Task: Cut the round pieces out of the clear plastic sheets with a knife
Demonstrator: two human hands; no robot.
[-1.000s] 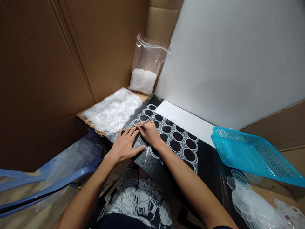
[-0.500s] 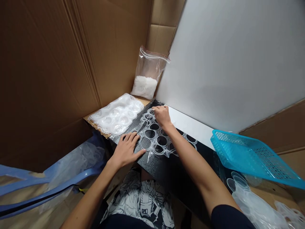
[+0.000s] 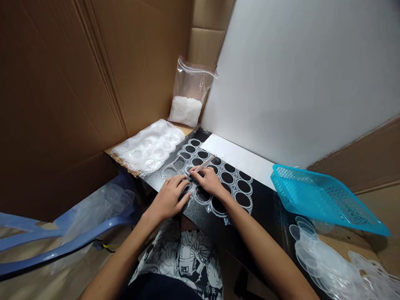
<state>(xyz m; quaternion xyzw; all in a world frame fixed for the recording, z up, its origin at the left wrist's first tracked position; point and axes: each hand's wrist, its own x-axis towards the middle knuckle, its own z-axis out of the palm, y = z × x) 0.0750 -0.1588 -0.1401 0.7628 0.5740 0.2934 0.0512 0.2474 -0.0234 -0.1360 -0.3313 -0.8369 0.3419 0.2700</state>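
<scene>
Pale stick (image 3: 206, 162) | long axis slanting toward white board (image 3: 242, 160) | right hand (image 3: 209, 181) pinching it | left hand (image 3: 168, 196): can't tell from here

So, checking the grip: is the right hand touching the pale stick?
Touching. The head view shows the right hand gripping the pale stick, one end protruding.

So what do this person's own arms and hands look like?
The left hand and right hand are ungloved, with no rings, watch or bracelet visible. The left forearm and right forearm are bare and slim, with no sleeves or cables showing.
</scene>
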